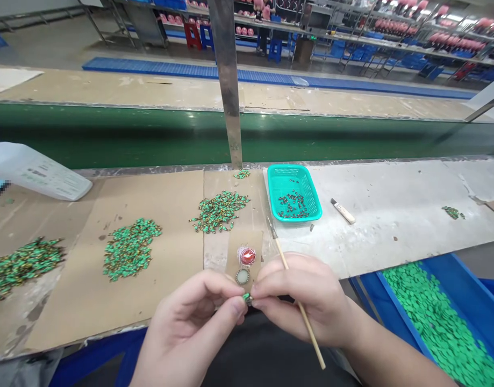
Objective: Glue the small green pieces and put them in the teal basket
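Observation:
Between the fingertips of my left hand (pixel 194 320) is a small green piece with a gold-brown end (pixel 247 296). My right hand (pixel 303 293) pinches the other end of that piece with thumb and forefinger. It also holds a thin paintbrush (pixel 312 332) with a wooden handle, its tip pointing away from me. Just beyond my fingertips, a small round pot with a pale surface (pixel 242 276) and a red-topped round container (pixel 247 256) stand on a cardboard strip (pixel 252 239).
Heaps of similar green pieces (pixel 131 248) lie on cardboard to the left and centre. A turquoise basket (pixel 273 201) holds small dark pieces. Right of it lies a flat brush (pixel 343 211). A white bottle (pixel 41 171) is at left. Blue bins (pixel 412 320) with green pieces sit lower right.

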`<state>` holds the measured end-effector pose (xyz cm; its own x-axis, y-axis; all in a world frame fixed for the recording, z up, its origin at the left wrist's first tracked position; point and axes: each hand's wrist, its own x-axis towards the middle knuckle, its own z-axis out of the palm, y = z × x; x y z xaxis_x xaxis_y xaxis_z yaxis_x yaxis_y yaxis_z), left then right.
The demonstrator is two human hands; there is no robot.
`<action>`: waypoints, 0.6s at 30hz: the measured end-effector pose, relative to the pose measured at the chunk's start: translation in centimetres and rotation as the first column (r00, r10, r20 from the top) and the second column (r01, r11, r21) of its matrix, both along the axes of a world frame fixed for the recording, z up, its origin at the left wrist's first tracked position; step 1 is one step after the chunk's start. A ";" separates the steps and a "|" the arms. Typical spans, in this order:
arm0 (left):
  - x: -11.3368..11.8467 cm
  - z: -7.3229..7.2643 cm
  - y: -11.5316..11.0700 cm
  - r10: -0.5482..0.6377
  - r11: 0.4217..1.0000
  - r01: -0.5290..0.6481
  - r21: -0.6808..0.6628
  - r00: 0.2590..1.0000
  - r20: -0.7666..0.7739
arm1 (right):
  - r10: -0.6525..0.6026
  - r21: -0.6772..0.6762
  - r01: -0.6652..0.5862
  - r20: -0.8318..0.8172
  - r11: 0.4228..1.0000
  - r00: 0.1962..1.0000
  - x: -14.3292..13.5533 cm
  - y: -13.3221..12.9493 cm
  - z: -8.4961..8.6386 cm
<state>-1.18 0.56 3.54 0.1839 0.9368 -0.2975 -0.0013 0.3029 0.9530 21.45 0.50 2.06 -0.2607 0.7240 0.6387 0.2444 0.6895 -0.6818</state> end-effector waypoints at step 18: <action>0.1 -0.8 0.7 -0.079 0.996 0.076 0.039 0.994 0.079 | -0.034 -0.013 0.035 0.079 0.999 0.996 -0.6 -0.4 -0.4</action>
